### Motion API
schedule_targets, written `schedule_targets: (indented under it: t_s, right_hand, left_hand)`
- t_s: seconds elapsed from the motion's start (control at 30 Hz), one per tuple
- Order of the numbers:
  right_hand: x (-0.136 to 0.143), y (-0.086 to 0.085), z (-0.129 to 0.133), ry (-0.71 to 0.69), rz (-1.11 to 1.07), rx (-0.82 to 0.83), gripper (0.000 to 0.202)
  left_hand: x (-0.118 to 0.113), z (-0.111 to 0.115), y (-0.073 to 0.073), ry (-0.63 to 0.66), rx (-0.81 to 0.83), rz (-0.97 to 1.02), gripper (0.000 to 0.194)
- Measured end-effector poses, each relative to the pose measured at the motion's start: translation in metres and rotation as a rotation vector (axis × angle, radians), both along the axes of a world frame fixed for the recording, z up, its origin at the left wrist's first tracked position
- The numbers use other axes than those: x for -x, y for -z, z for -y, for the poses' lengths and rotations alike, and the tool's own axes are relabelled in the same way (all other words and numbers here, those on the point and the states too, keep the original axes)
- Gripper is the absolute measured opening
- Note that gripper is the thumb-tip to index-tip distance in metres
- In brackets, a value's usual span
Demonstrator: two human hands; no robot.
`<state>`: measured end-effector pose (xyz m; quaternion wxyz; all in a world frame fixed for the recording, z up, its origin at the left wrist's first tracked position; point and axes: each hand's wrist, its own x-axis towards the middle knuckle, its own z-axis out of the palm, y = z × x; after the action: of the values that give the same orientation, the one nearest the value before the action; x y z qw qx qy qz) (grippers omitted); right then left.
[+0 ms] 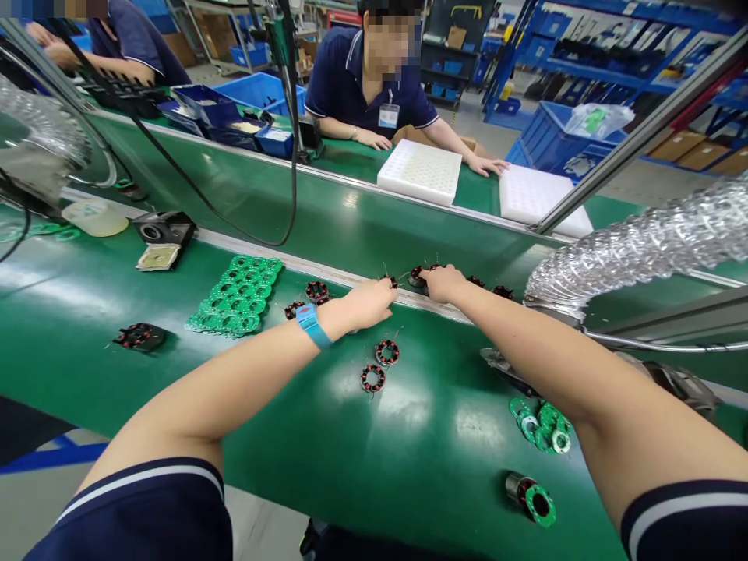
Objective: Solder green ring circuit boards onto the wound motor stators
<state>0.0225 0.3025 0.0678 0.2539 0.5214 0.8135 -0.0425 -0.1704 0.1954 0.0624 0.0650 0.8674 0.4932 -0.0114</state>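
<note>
Several small ring-shaped motor stators with black and red-copper windings lie about the green bench. My left hand point(368, 304), a blue band on its wrist, reaches to the bench's far rail, its fingers closed on a stator point(390, 281) partly hidden by them. Just to the right, my right hand point(445, 284) pinches at another stator point(417, 276) by the rail. Two stators, one point(386, 353) behind the other point(372, 379), lie nearer me. More stators point(316, 291) sit left of my left wrist, and others point(502, 292) line the rail beyond my right forearm.
A green circuit-board panel point(237, 296) lies at left, with a dark stator point(139, 336) beside it. Loose green ring boards point(541, 427) and a metal cylinder with a green ring point(529, 499) are at right. A silver duct point(636, 241) hangs right. A co-worker touches white foam trays point(419, 171).
</note>
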Motion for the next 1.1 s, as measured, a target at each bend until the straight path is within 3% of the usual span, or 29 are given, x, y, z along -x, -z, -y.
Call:
schedule_targets:
  t_s: [0.17, 0.37, 0.77, 0.93, 1.1]
  right_hand:
    - [0.012, 0.000, -0.001, -0.070, -0.036, -0.004, 0.051]
    - [0.023, 0.005, -0.004, -0.091, -0.071, -0.037, 0.051]
    - [0.033, -0.001, -0.010, -0.252, -0.122, -0.052, 0.059]
    - [0.024, -0.017, 0.015, -0.318, -0.148, -0.079, 0.056]
    - [-0.002, -0.030, 0.067, -0.394, -0.148, -0.070, 0.053]
  left_hand:
    - [0.001, 0.019, 0.014, 0.005, 0.058, -0.043, 0.030]
    - [-0.006, 0.022, 0.011, -0.044, 0.091, -0.039, 0.028]
    - [-0.001, 0.029, 0.017, -0.290, 0.056, -0.033, 0.031]
    - [-0.005, 0.027, 0.011, -0.418, 0.066, -0.091, 0.033]
    - [0.001, 0.020, -0.001, -0.538, 0.128, -0.147, 0.040]
